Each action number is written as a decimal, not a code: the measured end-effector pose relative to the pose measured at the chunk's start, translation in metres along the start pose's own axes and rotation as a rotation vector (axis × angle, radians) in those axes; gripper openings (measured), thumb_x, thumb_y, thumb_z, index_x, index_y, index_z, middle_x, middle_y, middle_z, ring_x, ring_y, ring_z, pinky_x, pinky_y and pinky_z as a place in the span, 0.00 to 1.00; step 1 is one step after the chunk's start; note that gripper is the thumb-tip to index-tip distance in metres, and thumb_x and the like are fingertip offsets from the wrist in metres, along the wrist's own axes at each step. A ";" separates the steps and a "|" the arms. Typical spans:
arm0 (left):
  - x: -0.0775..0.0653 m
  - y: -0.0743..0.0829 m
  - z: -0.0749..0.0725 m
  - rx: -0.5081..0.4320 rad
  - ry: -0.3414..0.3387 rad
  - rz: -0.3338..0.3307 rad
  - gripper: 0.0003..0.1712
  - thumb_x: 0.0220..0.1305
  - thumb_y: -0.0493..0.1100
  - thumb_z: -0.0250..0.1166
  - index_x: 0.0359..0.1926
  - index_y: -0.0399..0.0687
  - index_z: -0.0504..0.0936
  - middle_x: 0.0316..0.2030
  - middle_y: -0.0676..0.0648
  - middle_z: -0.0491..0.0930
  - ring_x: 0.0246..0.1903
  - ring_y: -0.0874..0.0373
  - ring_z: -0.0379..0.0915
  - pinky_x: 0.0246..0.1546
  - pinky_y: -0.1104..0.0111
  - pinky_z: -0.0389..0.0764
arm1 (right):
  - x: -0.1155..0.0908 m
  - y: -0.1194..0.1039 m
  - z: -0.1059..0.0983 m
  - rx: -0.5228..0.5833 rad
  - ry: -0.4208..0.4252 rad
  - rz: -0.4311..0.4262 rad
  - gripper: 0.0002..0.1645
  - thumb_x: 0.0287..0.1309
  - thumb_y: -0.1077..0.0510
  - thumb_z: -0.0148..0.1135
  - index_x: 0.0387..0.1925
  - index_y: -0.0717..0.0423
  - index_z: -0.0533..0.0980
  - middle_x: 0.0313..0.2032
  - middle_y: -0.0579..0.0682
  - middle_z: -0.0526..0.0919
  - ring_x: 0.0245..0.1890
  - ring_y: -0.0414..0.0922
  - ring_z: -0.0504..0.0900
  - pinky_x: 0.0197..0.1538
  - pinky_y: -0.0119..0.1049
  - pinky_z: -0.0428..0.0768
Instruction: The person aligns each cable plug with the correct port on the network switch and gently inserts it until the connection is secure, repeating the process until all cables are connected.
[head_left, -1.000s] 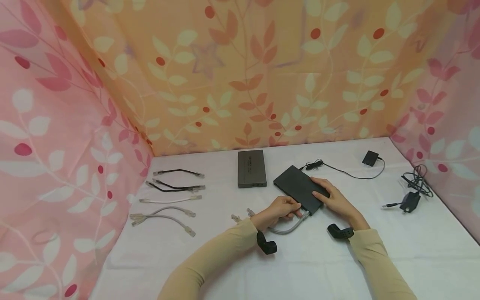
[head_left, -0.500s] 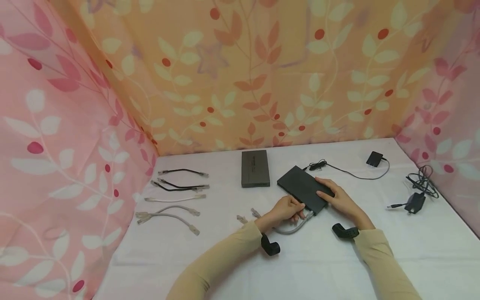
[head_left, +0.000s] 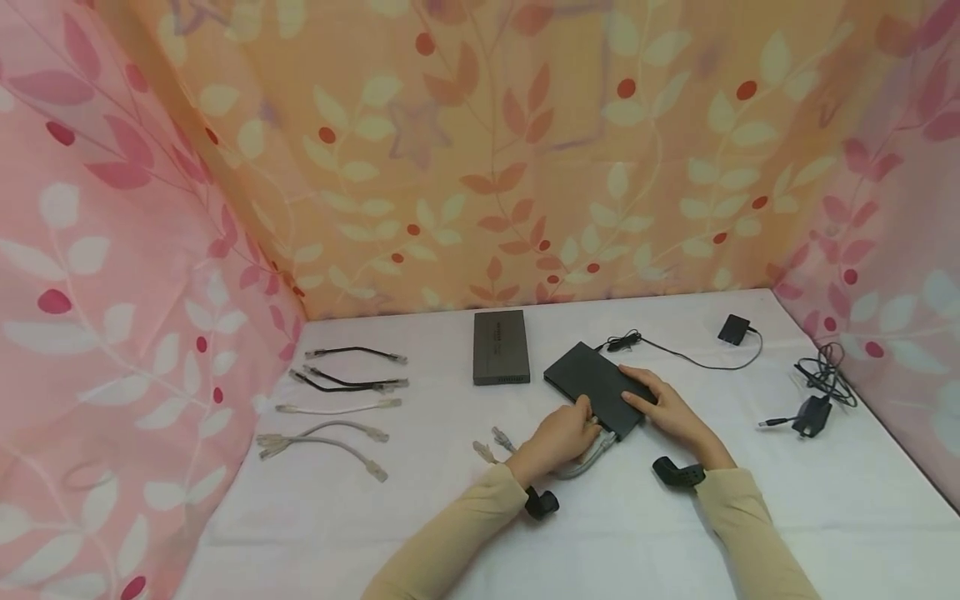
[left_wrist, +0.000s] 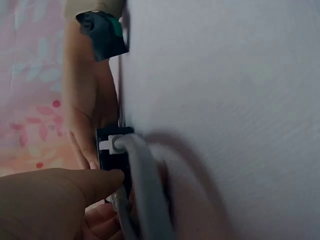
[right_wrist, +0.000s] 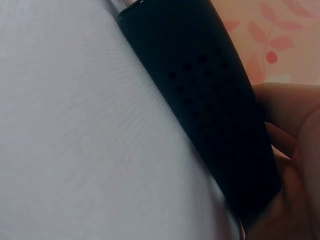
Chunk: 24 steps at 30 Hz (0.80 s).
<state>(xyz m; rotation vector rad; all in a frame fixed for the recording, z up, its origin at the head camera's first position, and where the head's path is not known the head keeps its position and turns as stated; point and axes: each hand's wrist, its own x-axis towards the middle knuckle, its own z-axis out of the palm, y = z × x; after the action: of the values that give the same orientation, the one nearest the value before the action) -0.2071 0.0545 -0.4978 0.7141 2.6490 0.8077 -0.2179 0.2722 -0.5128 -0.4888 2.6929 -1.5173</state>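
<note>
A black network switch (head_left: 588,372) lies at a slant on the white table. My right hand (head_left: 673,417) holds it by its right side, thumb and fingers around the vented end that fills much of the right wrist view. At the near edge, my left hand (head_left: 553,437) pinches the plug (left_wrist: 118,199) of a grey network cable right at the ports. Beside it, the white plug (left_wrist: 114,144) of another grey cable (left_wrist: 145,180) sits in a port. Two loose cable ends (head_left: 501,437) stick out behind the left wrist in the head view.
Left lie several black, white and grey network cables (head_left: 322,437). A second, greyer switch (head_left: 501,348) stands at the back. A power adapter (head_left: 733,329) has its cord running to the black switch; another adapter (head_left: 812,415) with coiled cord lies right. Patterned curtains enclose the table.
The left hand has turned and moved up against the switch's near edge, its fingers now reaching the ports. The right hand keeps its hold. The head view has shifted slightly.
</note>
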 end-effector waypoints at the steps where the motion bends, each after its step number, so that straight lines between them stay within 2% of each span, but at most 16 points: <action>1: -0.001 0.002 0.001 0.095 0.029 -0.002 0.11 0.66 0.50 0.57 0.42 0.50 0.69 0.21 0.53 0.79 0.15 0.64 0.72 0.16 0.73 0.68 | -0.001 -0.005 0.000 0.003 -0.001 0.000 0.32 0.63 0.60 0.55 0.66 0.65 0.59 0.65 0.66 0.59 0.66 0.66 0.53 0.62 0.64 0.52; 3: -0.002 0.005 0.003 0.243 0.084 -0.003 0.12 0.65 0.51 0.58 0.44 0.50 0.71 0.26 0.52 0.81 0.20 0.63 0.75 0.18 0.72 0.69 | -0.002 -0.014 0.000 0.002 -0.008 0.006 0.32 0.63 0.61 0.55 0.65 0.67 0.59 0.64 0.68 0.58 0.66 0.66 0.53 0.62 0.64 0.51; 6: -0.003 0.007 0.004 0.393 0.148 0.006 0.14 0.64 0.51 0.58 0.45 0.49 0.74 0.30 0.50 0.83 0.26 0.60 0.79 0.19 0.69 0.71 | -0.002 -0.019 -0.001 -0.016 -0.011 0.012 0.32 0.63 0.61 0.55 0.65 0.67 0.58 0.64 0.68 0.58 0.66 0.66 0.53 0.63 0.63 0.52; 9: -0.003 0.006 0.005 0.500 0.194 0.035 0.15 0.63 0.53 0.59 0.44 0.49 0.77 0.31 0.52 0.82 0.28 0.61 0.79 0.20 0.70 0.72 | -0.001 -0.016 -0.002 -0.019 -0.005 0.001 0.32 0.63 0.61 0.55 0.65 0.67 0.59 0.64 0.68 0.59 0.65 0.66 0.53 0.62 0.64 0.52; 11: -0.004 0.005 0.005 0.530 0.220 0.053 0.14 0.62 0.54 0.59 0.40 0.50 0.78 0.31 0.54 0.81 0.27 0.62 0.78 0.20 0.70 0.71 | 0.000 -0.009 -0.002 -0.014 -0.001 -0.008 0.32 0.63 0.61 0.55 0.65 0.66 0.59 0.64 0.67 0.59 0.66 0.66 0.53 0.62 0.64 0.51; 13: -0.004 0.003 0.005 0.513 0.240 0.069 0.13 0.61 0.54 0.61 0.37 0.52 0.79 0.29 0.55 0.80 0.26 0.63 0.77 0.20 0.71 0.70 | 0.002 0.001 -0.002 -0.026 -0.001 -0.013 0.32 0.63 0.59 0.55 0.66 0.63 0.59 0.64 0.66 0.60 0.66 0.65 0.54 0.61 0.64 0.52; 18: -0.004 0.001 0.006 0.366 0.257 0.069 0.10 0.60 0.53 0.63 0.32 0.54 0.78 0.26 0.57 0.77 0.23 0.65 0.74 0.20 0.74 0.67 | 0.005 0.022 -0.003 -0.046 -0.003 -0.019 0.33 0.63 0.55 0.56 0.67 0.57 0.59 0.65 0.61 0.60 0.66 0.62 0.55 0.62 0.62 0.54; 21: -0.003 -0.002 0.007 0.325 0.259 0.063 0.10 0.59 0.54 0.63 0.31 0.55 0.78 0.25 0.59 0.77 0.23 0.67 0.72 0.20 0.75 0.67 | 0.005 0.023 -0.003 -0.033 0.000 -0.031 0.33 0.63 0.56 0.56 0.67 0.58 0.59 0.65 0.62 0.60 0.66 0.63 0.54 0.61 0.64 0.53; 24: -0.007 -0.007 0.006 0.313 0.246 0.072 0.10 0.59 0.54 0.63 0.32 0.55 0.80 0.26 0.59 0.77 0.23 0.69 0.71 0.21 0.76 0.66 | 0.001 0.008 -0.001 -0.021 -0.003 -0.026 0.32 0.63 0.59 0.56 0.66 0.62 0.59 0.64 0.64 0.60 0.66 0.64 0.54 0.61 0.64 0.53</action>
<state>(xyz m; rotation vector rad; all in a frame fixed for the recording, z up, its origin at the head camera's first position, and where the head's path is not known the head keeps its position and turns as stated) -0.2015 0.0481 -0.5061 0.8377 3.0290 0.5313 -0.2210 0.2768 -0.5190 -0.5286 2.7137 -1.4939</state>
